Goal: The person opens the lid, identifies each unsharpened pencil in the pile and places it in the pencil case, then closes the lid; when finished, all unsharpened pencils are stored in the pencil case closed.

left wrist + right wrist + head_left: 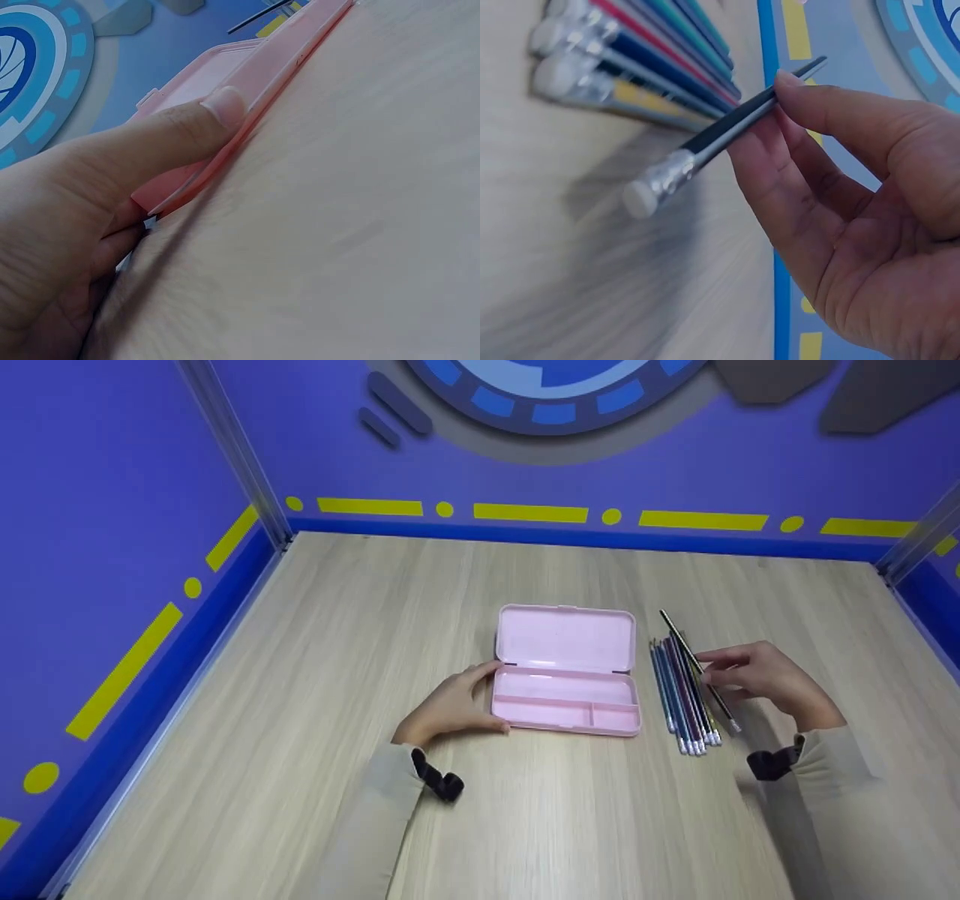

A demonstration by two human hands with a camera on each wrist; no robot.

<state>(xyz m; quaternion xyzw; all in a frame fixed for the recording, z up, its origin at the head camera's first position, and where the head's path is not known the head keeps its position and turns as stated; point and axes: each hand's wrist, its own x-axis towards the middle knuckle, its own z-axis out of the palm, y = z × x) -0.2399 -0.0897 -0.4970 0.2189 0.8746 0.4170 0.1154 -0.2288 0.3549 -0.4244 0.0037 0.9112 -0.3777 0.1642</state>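
Observation:
A pink pencil case (566, 637) lies with its lid up on the table, its divided tray bare inside. My left hand (450, 706) holds the case's left end, thumb (225, 109) along the front edge and the other fingers round behind. To the right of the case, my right hand (776, 679) pinches a dark pencil (731, 129) between thumb and fingers. That pencil is tilted above a bundle of pencils (681, 694), its white eraser end toward me. The bundled pencils lie side by side in several colours, erasers toward the near edge.
The wooden table (562, 817) is bounded by a blue back wall (525, 480) and a blue side wall (112, 547) on the left. A black strap (439, 780) is on the left wrist, another strap (776, 761) on the right.

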